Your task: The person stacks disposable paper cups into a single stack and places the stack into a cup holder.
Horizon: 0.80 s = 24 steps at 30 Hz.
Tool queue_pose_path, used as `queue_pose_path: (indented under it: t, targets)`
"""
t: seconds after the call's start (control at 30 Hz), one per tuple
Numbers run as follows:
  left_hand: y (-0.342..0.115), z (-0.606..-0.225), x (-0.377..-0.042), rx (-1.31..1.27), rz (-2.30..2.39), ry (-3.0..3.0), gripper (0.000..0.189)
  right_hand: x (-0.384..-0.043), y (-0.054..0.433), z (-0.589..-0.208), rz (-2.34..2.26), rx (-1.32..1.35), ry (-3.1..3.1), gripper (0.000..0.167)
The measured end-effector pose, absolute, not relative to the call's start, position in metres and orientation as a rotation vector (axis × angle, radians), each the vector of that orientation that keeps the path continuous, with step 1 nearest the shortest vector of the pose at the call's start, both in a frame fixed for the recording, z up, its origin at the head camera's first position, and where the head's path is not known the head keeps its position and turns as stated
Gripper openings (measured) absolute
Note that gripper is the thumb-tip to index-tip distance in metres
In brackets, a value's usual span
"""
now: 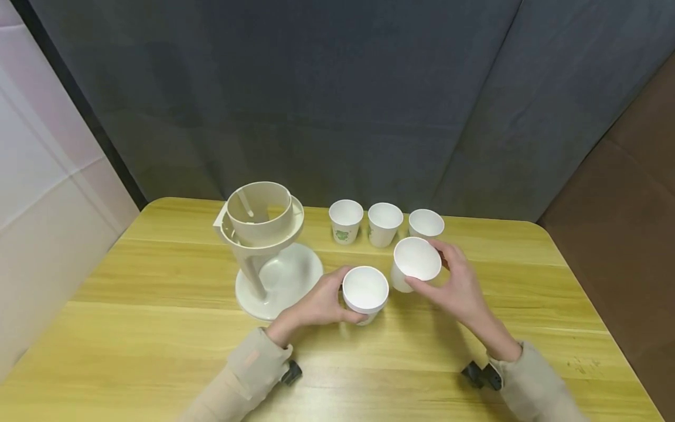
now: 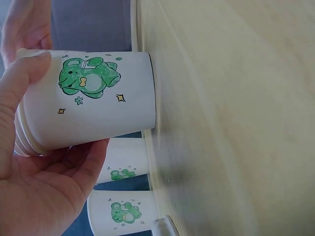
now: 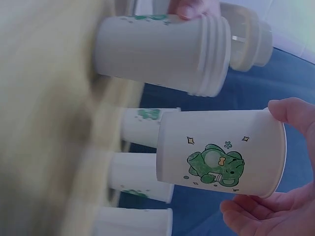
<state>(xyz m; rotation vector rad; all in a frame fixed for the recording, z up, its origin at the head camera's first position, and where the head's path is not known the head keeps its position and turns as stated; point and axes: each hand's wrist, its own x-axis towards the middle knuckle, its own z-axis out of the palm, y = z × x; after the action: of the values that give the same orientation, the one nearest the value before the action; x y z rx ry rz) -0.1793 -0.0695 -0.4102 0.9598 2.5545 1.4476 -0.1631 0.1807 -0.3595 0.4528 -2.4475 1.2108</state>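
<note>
My left hand [image 1: 323,300] grips a short stack of white paper cups [image 1: 365,291] near its top, thumb on the near side. Several nested rims show on this stack in the right wrist view, and a green bear [image 2: 89,77] is printed on its side. To the right, my right hand [image 1: 463,288] holds a single white paper cup [image 1: 416,259] by its rim between thumb and fingers. That cup is upright, and its bear print [image 3: 216,164] faces the right wrist camera. In the head view it overlaps the rightmost cup of the back row.
Three white paper cups, a left one [image 1: 345,221], a middle one [image 1: 384,225] and a right one [image 1: 426,223], stand in a row near the table's back edge. Left of my hands is a cream stand [image 1: 263,234] with a ring-shaped holder over a round base [image 1: 303,275].
</note>
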Motion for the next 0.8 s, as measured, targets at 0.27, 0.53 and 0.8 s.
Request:
queue_pose_path:
  t: [0.27, 0.53, 0.8]
  targets:
    - [-0.069, -0.408, -0.179, 0.952, 1.445, 2.557, 0.071, -0.166, 0.175, -0.335, 1.158, 0.511, -2.355, 0.07]
    - [-0.07, -0.408, -0.18, 0.954, 1.445, 2.556, 0.072, -0.161, 0.16, -0.317, 1.213, 0.632, -2.296, 0.069]
    - [-0.071, -0.407, -0.179, 0.944, 1.43, 2.55, 0.07, -0.155, 0.145, -0.319, 1.338, 0.721, -2.294, 0.068]
